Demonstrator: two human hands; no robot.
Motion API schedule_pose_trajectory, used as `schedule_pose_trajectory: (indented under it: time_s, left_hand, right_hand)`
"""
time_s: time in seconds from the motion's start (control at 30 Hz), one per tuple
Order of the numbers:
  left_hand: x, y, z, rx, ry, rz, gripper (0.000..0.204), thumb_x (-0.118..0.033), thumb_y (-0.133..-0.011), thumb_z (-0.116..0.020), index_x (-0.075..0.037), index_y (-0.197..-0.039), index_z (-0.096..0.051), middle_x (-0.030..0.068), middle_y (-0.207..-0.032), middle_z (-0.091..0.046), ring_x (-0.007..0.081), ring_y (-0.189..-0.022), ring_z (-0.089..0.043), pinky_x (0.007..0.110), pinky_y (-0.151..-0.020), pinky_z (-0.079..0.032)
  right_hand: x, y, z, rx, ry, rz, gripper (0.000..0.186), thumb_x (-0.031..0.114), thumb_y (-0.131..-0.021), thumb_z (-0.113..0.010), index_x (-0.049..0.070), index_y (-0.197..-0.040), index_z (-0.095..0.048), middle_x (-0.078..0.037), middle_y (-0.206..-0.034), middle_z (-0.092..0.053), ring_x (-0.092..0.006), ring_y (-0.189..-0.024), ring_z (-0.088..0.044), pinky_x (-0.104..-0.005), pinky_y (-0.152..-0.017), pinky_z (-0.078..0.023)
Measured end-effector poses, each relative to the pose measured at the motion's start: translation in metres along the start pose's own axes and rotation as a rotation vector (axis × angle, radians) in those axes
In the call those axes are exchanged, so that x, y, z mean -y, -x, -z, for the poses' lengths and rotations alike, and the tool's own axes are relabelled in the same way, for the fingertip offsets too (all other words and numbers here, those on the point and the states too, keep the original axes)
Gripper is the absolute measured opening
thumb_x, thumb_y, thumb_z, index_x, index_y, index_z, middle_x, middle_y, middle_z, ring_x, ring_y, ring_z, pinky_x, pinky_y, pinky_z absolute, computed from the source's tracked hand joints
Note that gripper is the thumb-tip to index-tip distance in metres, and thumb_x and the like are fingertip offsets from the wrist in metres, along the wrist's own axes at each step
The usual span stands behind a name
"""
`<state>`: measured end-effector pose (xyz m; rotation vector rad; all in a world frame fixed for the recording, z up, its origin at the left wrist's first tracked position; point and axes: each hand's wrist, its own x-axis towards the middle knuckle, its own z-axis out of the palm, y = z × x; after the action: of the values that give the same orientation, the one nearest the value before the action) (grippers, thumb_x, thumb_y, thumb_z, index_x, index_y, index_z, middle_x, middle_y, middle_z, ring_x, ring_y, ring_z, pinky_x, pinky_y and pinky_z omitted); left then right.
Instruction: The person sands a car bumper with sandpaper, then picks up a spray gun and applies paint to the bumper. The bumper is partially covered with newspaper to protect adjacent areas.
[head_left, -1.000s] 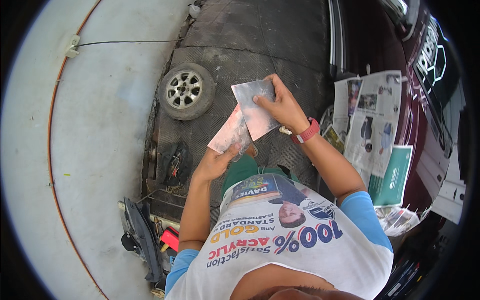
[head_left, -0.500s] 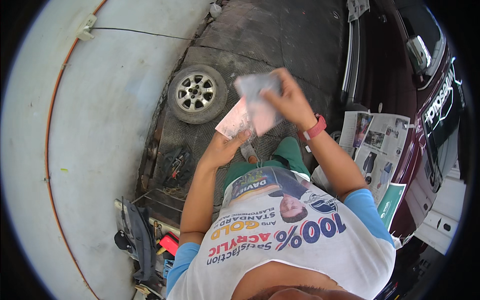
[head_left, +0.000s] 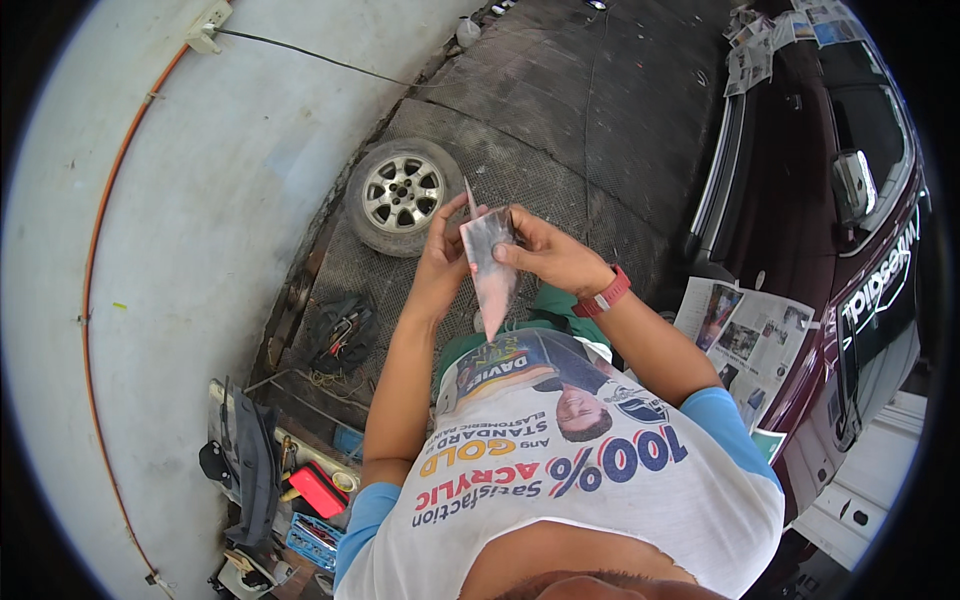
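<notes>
In my right hand (head_left: pixel 552 256) is a flat grey putty spreader (head_left: pixel 489 262) smeared with pink paste. My thumb presses on its face, and its pink end tapers to a point toward my shirt. My left hand (head_left: pixel 443 258) grips a second thin pink-smeared plate (head_left: pixel 471 200), turned nearly edge-on, its upper tip rising above my fingers. The two pieces are close together in front of my waist; whether they touch I cannot tell. The right-hand piece partly hides the left fingertips.
A wheel with a silver rim (head_left: pixel 402 192) lies on the textured floor. To the right stands a dark maroon vehicle (head_left: pixel 775 170) with newspaper (head_left: pixel 745 340) taped on it. At lower left are a red case (head_left: pixel 318 489) and a blue basket (head_left: pixel 313 540), beside the white wall (head_left: pixel 200 280).
My right hand has come down and closer to my body with its spreader. My left hand has risen slightly and tilted its plate from face-on to edge-on. The view has shifted a little.
</notes>
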<state>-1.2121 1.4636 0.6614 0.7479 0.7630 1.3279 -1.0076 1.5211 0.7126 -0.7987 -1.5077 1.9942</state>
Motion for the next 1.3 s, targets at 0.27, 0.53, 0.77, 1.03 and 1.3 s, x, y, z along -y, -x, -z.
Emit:
schedule_pose_trajectory:
  time_s: [0.27,0.53,0.77,1.03,1.3]
  left_hand:
    - [0.02,-0.08,-0.038,-0.173,-0.374,-0.088,0.044,-0.014,-0.099,-0.075,0.003,-0.137,-0.06,0.011,-0.129,-0.069,0.0208,-0.121,-0.063,0.036,-0.106,-0.048]
    - [0.052,-0.226,-0.115,-0.104,-0.558,-0.047,0.043,-0.02,-0.102,-0.072,0.005,-0.135,-0.06,0.0105,-0.124,-0.07,0.0182,-0.115,-0.064,0.034,-0.101,-0.049]
    - [0.091,-0.364,-0.196,0.052,-0.765,0.055,0.035,-0.028,-0.106,-0.066,0.004,-0.119,-0.07,0.0083,-0.104,-0.075,0.0141,-0.096,-0.066,0.034,-0.086,-0.053]
    - [0.11,-0.47,-0.23,0.076,-0.753,0.225,0.034,-0.028,-0.104,-0.068,0.005,-0.114,-0.072,0.0077,-0.097,-0.076,0.0156,-0.089,-0.069,0.035,-0.081,-0.054]
    - [0.116,-0.587,-0.194,0.102,-0.267,0.496,0.061,-0.042,-0.101,-0.072,-0.001,-0.144,-0.054,0.0086,-0.133,-0.066,0.0173,-0.124,-0.061,0.035,-0.104,-0.052]
  right_hand:
    - [-0.045,-0.017,0.099,-0.494,-0.703,-0.248,0.041,0.032,-0.108,-0.063,0.005,-0.138,-0.06,-0.007,-0.121,-0.072,-0.0182,-0.11,-0.07,-0.0361,-0.094,-0.058]
    - [0.006,-0.076,0.283,-0.805,-0.496,0.183,0.03,0.017,-0.104,-0.067,0.003,-0.128,-0.058,-0.01,-0.117,-0.071,-0.0175,-0.1,-0.072,-0.0352,-0.088,-0.062]
    - [0.036,-0.091,0.42,-0.722,0.025,0.268,0.031,0.014,-0.098,-0.073,0.0,-0.122,-0.059,-0.01,-0.112,-0.07,-0.0141,-0.1,-0.066,-0.0311,-0.085,-0.056]
    - [0.09,-0.131,0.504,-0.607,0.061,0.233,0.026,0.014,-0.097,-0.074,0.0,-0.113,-0.059,-0.007,-0.1,-0.069,-0.0108,-0.087,-0.064,-0.029,-0.074,-0.054]
    - [0.112,-0.213,0.594,-0.622,0.337,0.348,0.031,0.018,-0.099,-0.073,0.001,-0.121,-0.06,-0.008,-0.104,-0.072,-0.0121,-0.092,-0.066,-0.0307,-0.078,-0.055]
